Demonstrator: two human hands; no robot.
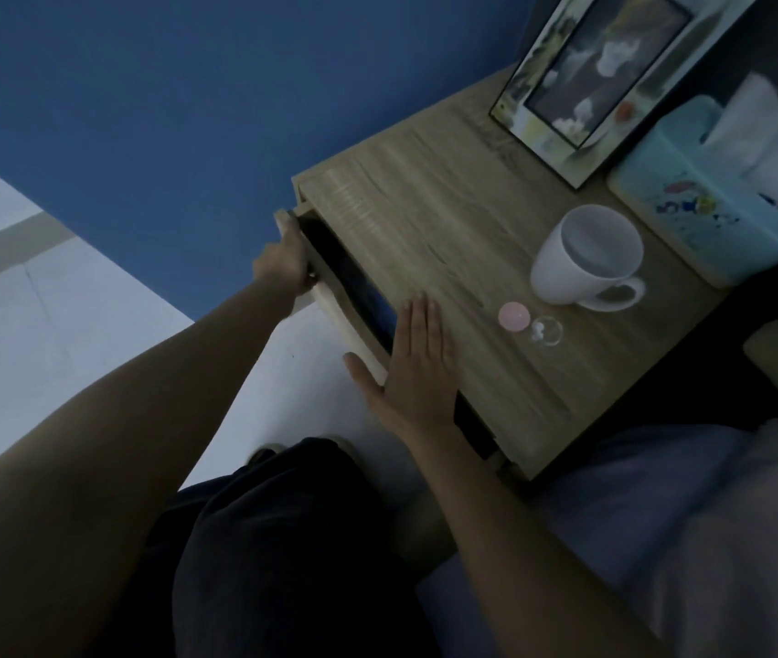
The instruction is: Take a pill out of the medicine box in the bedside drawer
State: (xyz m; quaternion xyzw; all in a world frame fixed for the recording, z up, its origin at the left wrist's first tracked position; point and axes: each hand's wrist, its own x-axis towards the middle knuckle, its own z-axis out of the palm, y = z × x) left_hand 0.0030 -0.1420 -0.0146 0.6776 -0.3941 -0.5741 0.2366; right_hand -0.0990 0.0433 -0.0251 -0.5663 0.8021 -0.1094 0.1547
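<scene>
Blue wall (pixel 164 111) and pale floor (pixel 45 301) lie behind a wooden bedside table (pixel 449 239), seen from above in dim light. At the table's front, the left hand (pixel 285 263) is closed on the far end of the drawer (pixel 330 296) front, which stands a little way out, showing a dark gap with something blue inside; the medicine box cannot be made out in there. The right hand (pixel 418 368) lies open and flat, fingers together on the table's top at its front edge, thumb spread against the near end of the drawer front. Just beyond its fingertips sit a small pink disc (pixel 514 316) and, beside it, a small clear round piece (pixel 547 331); whether a pill is there cannot be told. Farther back stands a white mug (pixel 589 256), handle toward the camera. Behind it are a picture frame (pixel 601 78) and a light blue tissue box (pixel 719 197). Dark shorts (pixel 282 539) fill the bottom.
</scene>
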